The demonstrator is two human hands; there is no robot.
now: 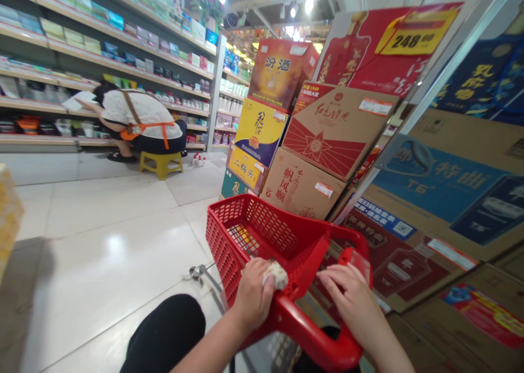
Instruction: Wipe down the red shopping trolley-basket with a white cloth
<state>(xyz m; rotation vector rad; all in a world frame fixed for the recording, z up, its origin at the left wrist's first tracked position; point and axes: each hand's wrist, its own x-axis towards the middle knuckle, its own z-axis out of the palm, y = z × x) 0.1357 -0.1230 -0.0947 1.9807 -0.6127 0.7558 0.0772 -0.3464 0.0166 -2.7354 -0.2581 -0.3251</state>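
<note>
A red plastic shopping cart [262, 234] stands in front of me in a shop aisle, its basket holding a small yellow item [242, 235]. My left hand [254, 296] is closed on the red cart handle [298, 329] and also clutches a crumpled whitish cloth or tissue [277, 274]. My right hand [347, 299] rests on the handle's right side, fingers curled over the rim near a small label.
Stacked cardboard liquor cartons [323, 132] rise along the right, with a yellow price tag [413, 37] reading 248.00. A person in an orange apron [139, 122] crouches on a yellow stool [161, 163] by the far shelves [82, 51]. White tiled floor [102, 242] spreads to the left.
</note>
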